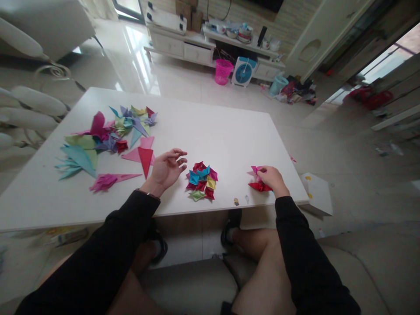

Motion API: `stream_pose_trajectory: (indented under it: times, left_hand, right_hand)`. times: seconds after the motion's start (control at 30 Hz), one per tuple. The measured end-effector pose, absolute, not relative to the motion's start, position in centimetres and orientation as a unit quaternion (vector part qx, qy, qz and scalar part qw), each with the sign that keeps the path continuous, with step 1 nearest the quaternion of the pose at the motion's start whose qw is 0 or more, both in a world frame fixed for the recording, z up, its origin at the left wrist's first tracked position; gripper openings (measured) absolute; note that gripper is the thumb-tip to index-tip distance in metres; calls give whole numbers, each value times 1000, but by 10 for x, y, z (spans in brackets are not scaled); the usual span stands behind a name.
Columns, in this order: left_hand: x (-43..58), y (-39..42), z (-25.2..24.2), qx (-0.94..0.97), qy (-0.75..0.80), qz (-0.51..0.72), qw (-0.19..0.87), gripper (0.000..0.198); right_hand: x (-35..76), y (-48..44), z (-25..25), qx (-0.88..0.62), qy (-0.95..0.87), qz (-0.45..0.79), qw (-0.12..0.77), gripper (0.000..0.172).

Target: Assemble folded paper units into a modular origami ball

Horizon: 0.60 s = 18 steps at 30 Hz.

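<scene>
My left hand hovers over the white table, palm turned inward, fingers curled but apart, holding nothing. Just right of it lies a small pile of folded paper pieces in red, blue, yellow, green and magenta. My right hand rests near the table's right front edge, fingers closed over red and pink folded papers. A red paper triangle lies just left of my left hand.
A spread of larger folded paper shapes covers the table's left part. A white box stands on the floor by the table's right corner. A pink basket and a fan stand by the far cabinet.
</scene>
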State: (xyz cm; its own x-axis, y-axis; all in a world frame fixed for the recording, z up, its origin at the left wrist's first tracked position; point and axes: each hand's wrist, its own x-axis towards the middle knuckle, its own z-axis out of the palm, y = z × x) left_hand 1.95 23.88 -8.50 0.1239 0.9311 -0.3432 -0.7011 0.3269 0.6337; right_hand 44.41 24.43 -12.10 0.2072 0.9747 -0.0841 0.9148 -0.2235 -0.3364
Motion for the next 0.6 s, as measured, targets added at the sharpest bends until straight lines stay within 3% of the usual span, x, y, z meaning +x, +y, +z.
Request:
stream_pose_trajectory:
  times: [0.1, 0.37, 0.6]
  left_hand:
    - [19, 239, -86, 159, 355, 557, 734, 11]
    - [19, 240, -86, 158, 354, 552, 738, 13]
    - [20, 240, -87, 161, 355, 553, 736, 12]
  right_hand:
    - [446, 245, -116, -767, -621, 151, 59, 22]
    - [442, 246, -112, -770, -622, 135, 42, 26]
    - [441, 249, -106, -780, -600, 6, 175, 25]
